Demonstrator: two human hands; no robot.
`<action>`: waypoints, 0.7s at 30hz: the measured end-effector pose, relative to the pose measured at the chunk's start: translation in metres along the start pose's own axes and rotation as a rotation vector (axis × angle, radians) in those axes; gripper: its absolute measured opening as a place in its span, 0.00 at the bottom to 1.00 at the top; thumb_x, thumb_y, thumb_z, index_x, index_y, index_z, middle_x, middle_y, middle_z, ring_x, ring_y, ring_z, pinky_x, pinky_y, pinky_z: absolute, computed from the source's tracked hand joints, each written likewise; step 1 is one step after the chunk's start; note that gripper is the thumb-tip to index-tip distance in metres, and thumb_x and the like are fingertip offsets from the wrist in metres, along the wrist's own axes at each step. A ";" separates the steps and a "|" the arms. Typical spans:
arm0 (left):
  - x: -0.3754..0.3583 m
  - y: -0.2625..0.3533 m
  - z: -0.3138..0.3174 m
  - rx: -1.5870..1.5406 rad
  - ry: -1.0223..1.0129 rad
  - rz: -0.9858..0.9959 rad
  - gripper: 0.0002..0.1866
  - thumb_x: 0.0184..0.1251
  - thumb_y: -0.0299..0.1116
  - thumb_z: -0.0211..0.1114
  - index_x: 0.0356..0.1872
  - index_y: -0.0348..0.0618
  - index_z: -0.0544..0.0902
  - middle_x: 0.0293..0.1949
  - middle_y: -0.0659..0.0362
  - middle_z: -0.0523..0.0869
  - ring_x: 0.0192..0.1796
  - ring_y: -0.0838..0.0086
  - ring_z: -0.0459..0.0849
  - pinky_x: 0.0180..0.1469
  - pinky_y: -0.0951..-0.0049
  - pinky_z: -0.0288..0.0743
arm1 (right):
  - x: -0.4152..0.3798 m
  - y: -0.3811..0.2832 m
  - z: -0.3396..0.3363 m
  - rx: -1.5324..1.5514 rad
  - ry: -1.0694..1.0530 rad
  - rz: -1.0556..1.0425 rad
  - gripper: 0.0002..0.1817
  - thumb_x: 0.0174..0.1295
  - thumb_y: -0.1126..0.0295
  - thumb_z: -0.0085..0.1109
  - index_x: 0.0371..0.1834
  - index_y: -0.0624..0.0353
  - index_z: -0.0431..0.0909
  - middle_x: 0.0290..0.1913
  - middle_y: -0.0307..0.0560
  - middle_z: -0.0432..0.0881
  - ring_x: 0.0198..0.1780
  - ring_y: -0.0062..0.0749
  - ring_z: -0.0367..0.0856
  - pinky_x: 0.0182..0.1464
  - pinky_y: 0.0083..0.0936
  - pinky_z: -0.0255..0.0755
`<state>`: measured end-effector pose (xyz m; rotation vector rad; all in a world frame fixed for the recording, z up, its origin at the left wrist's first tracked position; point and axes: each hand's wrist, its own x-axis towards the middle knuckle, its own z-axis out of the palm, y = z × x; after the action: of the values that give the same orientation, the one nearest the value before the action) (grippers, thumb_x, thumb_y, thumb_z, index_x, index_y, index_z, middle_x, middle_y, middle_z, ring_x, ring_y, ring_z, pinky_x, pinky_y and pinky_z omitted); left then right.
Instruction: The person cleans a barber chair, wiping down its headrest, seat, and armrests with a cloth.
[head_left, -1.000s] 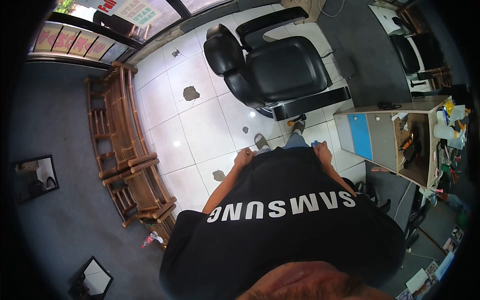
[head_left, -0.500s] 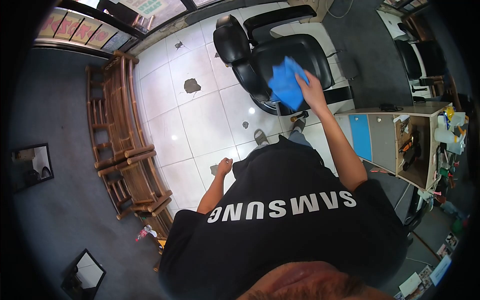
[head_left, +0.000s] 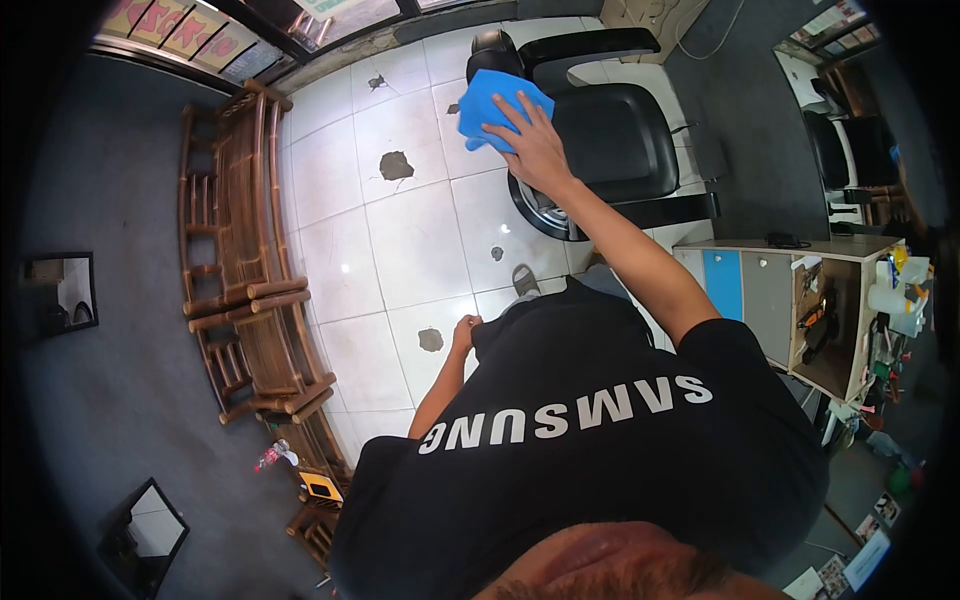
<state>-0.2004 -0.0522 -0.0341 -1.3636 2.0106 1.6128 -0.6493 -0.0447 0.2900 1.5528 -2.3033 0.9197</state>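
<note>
My right hand is stretched forward with its fingers spread over a blue cloth, keeping hold of it. The cloth lies over the backrest of a black barber chair and hides most of that backrest. Low at my left side, my left hand is loosely curled beside the hem of my black T-shirt; no object shows in it.
A bamboo bench runs along the left wall. To the right stands a cabinet with a blue door and an open shelf; bottles crowd its side. A wall mirror hangs beyond. The tiled floor has broken patches.
My right hand has carried the blue cloth leftward and forward, from above the seat to the backrest, its fingers now spread. My left hand has shifted slightly right, closer to my shirt.
</note>
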 end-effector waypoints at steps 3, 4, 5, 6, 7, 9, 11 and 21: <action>0.005 -0.012 -0.004 0.115 -0.026 0.089 0.26 0.75 0.55 0.65 0.44 0.36 0.86 0.39 0.42 0.92 0.45 0.51 0.91 0.49 0.58 0.81 | -0.027 0.005 -0.014 0.024 -0.077 -0.004 0.27 0.55 0.71 0.73 0.61 0.41 0.85 0.82 0.38 0.65 0.82 0.53 0.59 0.78 0.56 0.62; 0.007 -0.012 -0.004 0.187 -0.035 0.118 0.26 0.75 0.55 0.65 0.44 0.36 0.86 0.39 0.42 0.92 0.46 0.50 0.91 0.50 0.57 0.81 | -0.037 0.005 -0.017 0.028 -0.076 -0.005 0.27 0.54 0.71 0.73 0.61 0.42 0.85 0.81 0.38 0.66 0.82 0.52 0.59 0.78 0.56 0.62; 0.004 0.006 -0.010 0.231 -0.045 0.013 0.25 0.74 0.55 0.65 0.44 0.37 0.87 0.40 0.41 0.92 0.47 0.48 0.91 0.51 0.56 0.82 | -0.046 0.004 -0.020 0.034 -0.076 -0.008 0.27 0.54 0.71 0.73 0.60 0.44 0.85 0.81 0.38 0.67 0.82 0.52 0.59 0.77 0.56 0.63; 0.007 0.012 -0.013 0.265 -0.026 0.008 0.25 0.75 0.54 0.65 0.44 0.37 0.87 0.40 0.41 0.91 0.47 0.48 0.91 0.51 0.56 0.82 | -0.055 0.003 -0.021 0.042 -0.075 -0.010 0.26 0.53 0.72 0.73 0.59 0.45 0.85 0.80 0.38 0.68 0.82 0.51 0.60 0.77 0.55 0.64; 0.008 0.017 -0.017 0.301 -0.005 0.002 0.25 0.75 0.54 0.64 0.44 0.37 0.87 0.40 0.41 0.91 0.47 0.48 0.91 0.51 0.56 0.82 | -0.064 0.003 -0.023 0.063 -0.076 0.006 0.26 0.54 0.72 0.73 0.59 0.45 0.85 0.79 0.38 0.70 0.81 0.51 0.61 0.77 0.54 0.64; 0.018 0.028 -0.027 0.358 0.009 0.002 0.25 0.75 0.54 0.63 0.45 0.36 0.86 0.37 0.42 0.92 0.45 0.50 0.92 0.50 0.56 0.82 | -0.074 0.003 -0.029 0.112 -0.071 0.032 0.25 0.54 0.72 0.73 0.58 0.45 0.85 0.76 0.38 0.75 0.80 0.51 0.63 0.76 0.52 0.65; 0.026 0.048 -0.035 0.283 0.025 0.009 0.26 0.75 0.54 0.63 0.47 0.37 0.86 0.36 0.44 0.92 0.43 0.52 0.92 0.49 0.56 0.83 | -0.081 0.003 -0.042 0.232 -0.080 0.150 0.19 0.61 0.69 0.71 0.57 0.47 0.86 0.72 0.41 0.78 0.78 0.50 0.67 0.74 0.48 0.67; 0.046 0.306 -0.072 -0.159 0.296 0.330 0.18 0.82 0.46 0.62 0.52 0.40 0.83 0.36 0.61 0.84 0.36 0.78 0.83 0.38 0.74 0.79 | -0.098 0.066 -0.086 1.755 0.489 1.493 0.34 0.80 0.41 0.49 0.68 0.63 0.75 0.61 0.44 0.84 0.65 0.33 0.80 0.67 0.35 0.72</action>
<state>-0.4326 -0.1486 0.1609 -1.4599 2.4322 1.8318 -0.6812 0.0984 0.2835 -1.0006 -1.5426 3.4020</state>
